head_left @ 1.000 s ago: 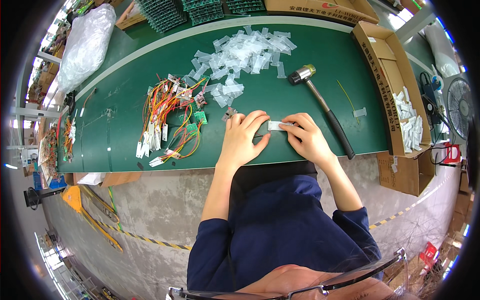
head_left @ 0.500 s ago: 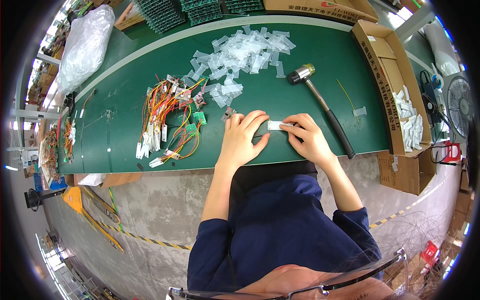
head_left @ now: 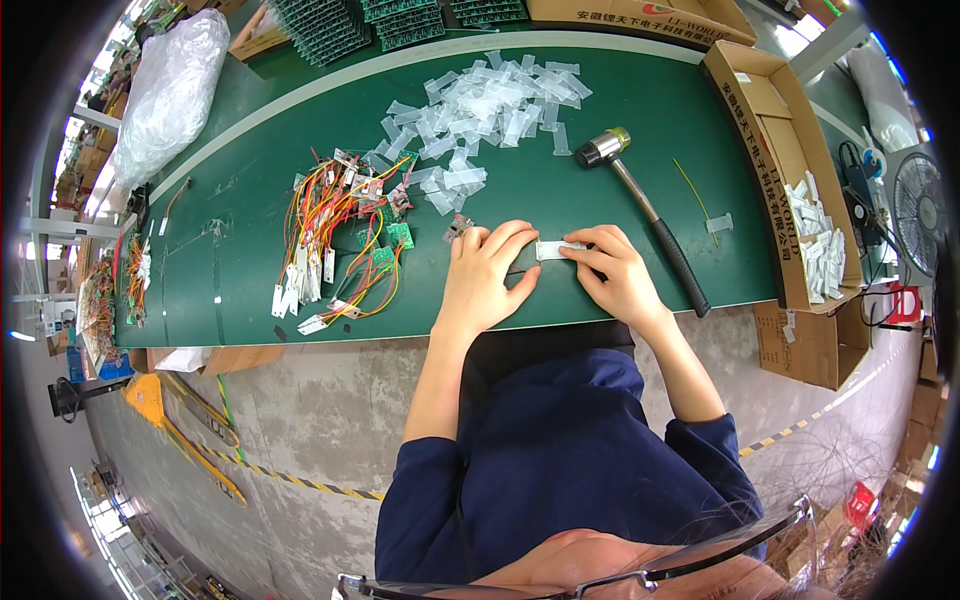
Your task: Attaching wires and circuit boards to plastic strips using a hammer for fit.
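Observation:
My left hand (head_left: 487, 275) and my right hand (head_left: 615, 272) meet over the near edge of the green table (head_left: 250, 220). Between their fingertips they pinch a small clear plastic sleeve (head_left: 556, 249) lying flat on the mat. The left fingers press its left end, the right fingers its right end. What sits inside the sleeve is hidden by the fingers. A tiny circuit part (head_left: 457, 229) lies just left of my left hand.
A bundle of small green boards with red, yellow and orange wires (head_left: 340, 240) lies to the left. A heap of clear sleeves (head_left: 490, 105) sits farther back. A mallet (head_left: 645, 205) lies right of my hands. An open cardboard box (head_left: 790, 170) holds packed sleeves.

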A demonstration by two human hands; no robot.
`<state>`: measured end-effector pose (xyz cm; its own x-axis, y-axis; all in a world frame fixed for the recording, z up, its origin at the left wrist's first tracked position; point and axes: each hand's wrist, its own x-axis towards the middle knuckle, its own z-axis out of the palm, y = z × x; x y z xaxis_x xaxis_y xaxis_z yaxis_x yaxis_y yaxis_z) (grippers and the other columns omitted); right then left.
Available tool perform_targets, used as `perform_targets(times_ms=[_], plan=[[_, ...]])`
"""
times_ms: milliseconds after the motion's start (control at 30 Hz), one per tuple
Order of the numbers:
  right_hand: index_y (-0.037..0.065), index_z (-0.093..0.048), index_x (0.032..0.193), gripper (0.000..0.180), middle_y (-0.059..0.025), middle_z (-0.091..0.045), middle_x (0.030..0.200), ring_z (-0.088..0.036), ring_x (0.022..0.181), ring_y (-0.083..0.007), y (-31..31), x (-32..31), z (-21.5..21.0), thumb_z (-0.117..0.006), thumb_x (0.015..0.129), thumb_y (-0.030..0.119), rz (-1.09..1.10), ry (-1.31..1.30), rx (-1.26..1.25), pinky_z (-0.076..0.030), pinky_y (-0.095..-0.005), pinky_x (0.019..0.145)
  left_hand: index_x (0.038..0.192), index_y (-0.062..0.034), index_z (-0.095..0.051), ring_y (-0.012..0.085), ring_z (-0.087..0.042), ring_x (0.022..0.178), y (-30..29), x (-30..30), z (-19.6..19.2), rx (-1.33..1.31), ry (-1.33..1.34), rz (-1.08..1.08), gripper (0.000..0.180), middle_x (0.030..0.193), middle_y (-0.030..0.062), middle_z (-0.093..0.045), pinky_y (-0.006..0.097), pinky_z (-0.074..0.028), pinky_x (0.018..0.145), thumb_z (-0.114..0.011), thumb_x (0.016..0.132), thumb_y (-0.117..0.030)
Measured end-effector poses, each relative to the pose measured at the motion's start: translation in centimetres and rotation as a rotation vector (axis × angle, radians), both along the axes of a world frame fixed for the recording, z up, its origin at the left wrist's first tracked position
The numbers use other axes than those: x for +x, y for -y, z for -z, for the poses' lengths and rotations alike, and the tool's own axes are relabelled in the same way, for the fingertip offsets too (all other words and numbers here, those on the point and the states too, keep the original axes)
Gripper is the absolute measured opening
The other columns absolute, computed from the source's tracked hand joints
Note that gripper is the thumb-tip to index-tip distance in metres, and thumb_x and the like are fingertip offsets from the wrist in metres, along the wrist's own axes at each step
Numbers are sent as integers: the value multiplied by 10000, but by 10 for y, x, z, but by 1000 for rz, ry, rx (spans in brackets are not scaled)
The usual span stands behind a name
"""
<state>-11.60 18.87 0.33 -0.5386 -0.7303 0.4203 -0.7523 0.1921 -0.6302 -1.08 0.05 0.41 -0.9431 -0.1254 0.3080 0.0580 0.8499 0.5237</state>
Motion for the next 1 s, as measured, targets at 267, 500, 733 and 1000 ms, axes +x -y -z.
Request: perform_targets(times_ms=[267, 500, 733, 1000], plan=[[34, -692, 1030, 263, -108, -650, 1035, -617, 983, -290, -2, 3, -6, -621, 797, -64, 81, 35, -51, -523, -377, 839, 1145, -144, -634, 234, -494, 915, -1, -1, 0, -13, -28, 8, 392, 1194, -65, -595, 367, -394, 903, -737, 774, -221], [15, -603, 1167, 318, -148, -598, 1111, -584, 992, -316, -51, -4, -27, -653, 864, 97, 602, -356, 277, -489, -395, 851, 1136, -140, -643, 238, -490, 930, 1, 2, 2, -1, -7, 1, 378, 1199, -59, -600, 372, -386, 920, -735, 780, -224], [12, -537, 1186, 285, -172, -571, 1068, -608, 929, -382, -74, -15, -8, -571, 952, 171, 636, -221, 466, -507, -462, 774, 1136, -141, -651, 247, -485, 970, -1, -1, -1, 15, 0, 12, 377, 1221, -50, -601, 379, -376, 952, -735, 778, -225], [74, -491, 1388, 449, -163, -580, 880, -615, 717, -383, -108, 56, -68, -558, 944, 64, 294, 93, 266, -502, -434, 637, 1148, -147, -647, 249, -482, 971, 0, 1, 3, 16, -6, 8, 389, 1225, -52, -596, 383, -376, 941, -725, 777, -235]])
